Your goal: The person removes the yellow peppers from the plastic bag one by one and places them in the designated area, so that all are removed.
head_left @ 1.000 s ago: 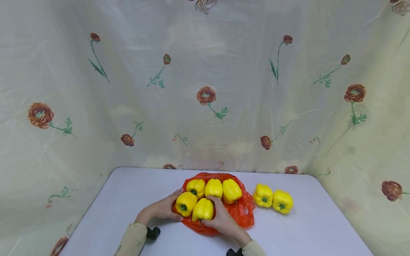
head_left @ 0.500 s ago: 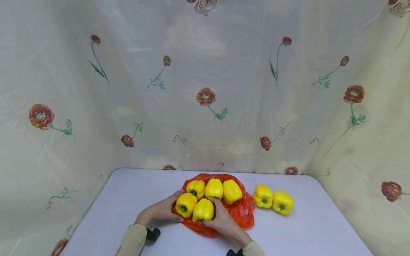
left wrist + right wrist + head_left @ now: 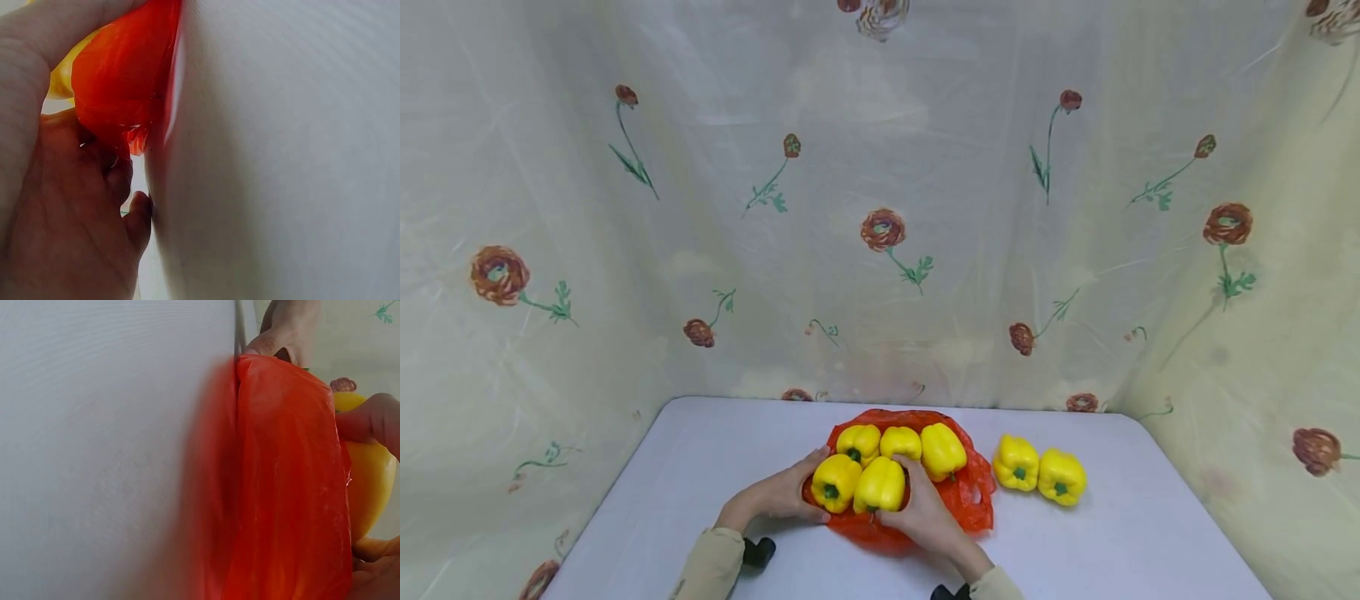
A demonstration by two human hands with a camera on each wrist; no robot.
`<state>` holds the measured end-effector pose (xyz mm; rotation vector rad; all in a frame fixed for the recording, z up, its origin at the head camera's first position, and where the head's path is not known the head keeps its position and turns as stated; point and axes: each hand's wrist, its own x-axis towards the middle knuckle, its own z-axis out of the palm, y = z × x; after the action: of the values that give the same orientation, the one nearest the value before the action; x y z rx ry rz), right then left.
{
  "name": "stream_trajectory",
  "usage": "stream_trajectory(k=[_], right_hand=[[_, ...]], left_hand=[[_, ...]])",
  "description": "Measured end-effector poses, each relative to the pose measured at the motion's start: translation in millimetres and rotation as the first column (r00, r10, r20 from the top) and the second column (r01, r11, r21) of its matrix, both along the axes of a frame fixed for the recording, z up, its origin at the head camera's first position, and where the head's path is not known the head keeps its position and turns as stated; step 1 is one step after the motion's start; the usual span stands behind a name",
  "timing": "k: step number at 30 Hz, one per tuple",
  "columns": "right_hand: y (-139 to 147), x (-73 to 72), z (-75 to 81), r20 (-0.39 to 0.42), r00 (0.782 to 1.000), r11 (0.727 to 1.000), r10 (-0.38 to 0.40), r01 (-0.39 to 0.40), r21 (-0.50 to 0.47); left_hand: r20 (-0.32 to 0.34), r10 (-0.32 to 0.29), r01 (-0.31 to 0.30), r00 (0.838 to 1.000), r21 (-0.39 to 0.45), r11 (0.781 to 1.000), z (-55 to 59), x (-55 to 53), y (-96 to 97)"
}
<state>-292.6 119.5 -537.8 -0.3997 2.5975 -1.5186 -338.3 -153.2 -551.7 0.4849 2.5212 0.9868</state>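
Several yellow bell peppers sit in an open red plastic bag (image 3: 951, 504) on the white table. My right hand (image 3: 921, 512) grips the front right bell pepper (image 3: 881, 483) between thumb and fingers. That pepper overlaps the back middle bell pepper (image 3: 901, 441) in the head view. On the bag's left side, my left hand (image 3: 784, 493) holds the bag, thumb in front and fingers behind, beside the front left bell pepper (image 3: 836, 482). The left wrist view shows red plastic (image 3: 122, 72) between that thumb and fingers. Bagging (image 3: 290, 487) hides much of the right wrist view.
Two more yellow bell peppers (image 3: 1017, 462) lie side by side on the table (image 3: 1120, 533), right of the bag. A flower-printed curtain (image 3: 880, 333) hangs behind the table and on both sides.
My right hand has shifted the front right pepper slightly up and to the right, so it now covers more of the one behind. The left hand stays at the bag's left side.
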Motion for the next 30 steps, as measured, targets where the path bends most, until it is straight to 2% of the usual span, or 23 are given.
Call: stream_trajectory(k=[16, 25, 30], right_hand=[[-2, 0.9, 8.7, -0.025, 0.990, 0.989, -0.141, 0.140, -0.037], [2, -0.1, 16.7, -0.080, 0.983, 0.986, -0.164, 0.161, -0.041], [9, 0.9, 24.6, -0.095, 0.983, 0.986, -0.155, 0.148, -0.080]], left_hand=[[-0.001, 0.000, 0.000, 1.000, -0.003, 1.000, -0.1, -1.0, 0.6], [-0.003, -0.009, 0.009, 1.000, -0.003, 1.000, -0.5, -1.6, -1.2], [0.007, 0.000, 0.000, 1.000, 0.008, 1.000, -2.4, -1.8, -1.3]])
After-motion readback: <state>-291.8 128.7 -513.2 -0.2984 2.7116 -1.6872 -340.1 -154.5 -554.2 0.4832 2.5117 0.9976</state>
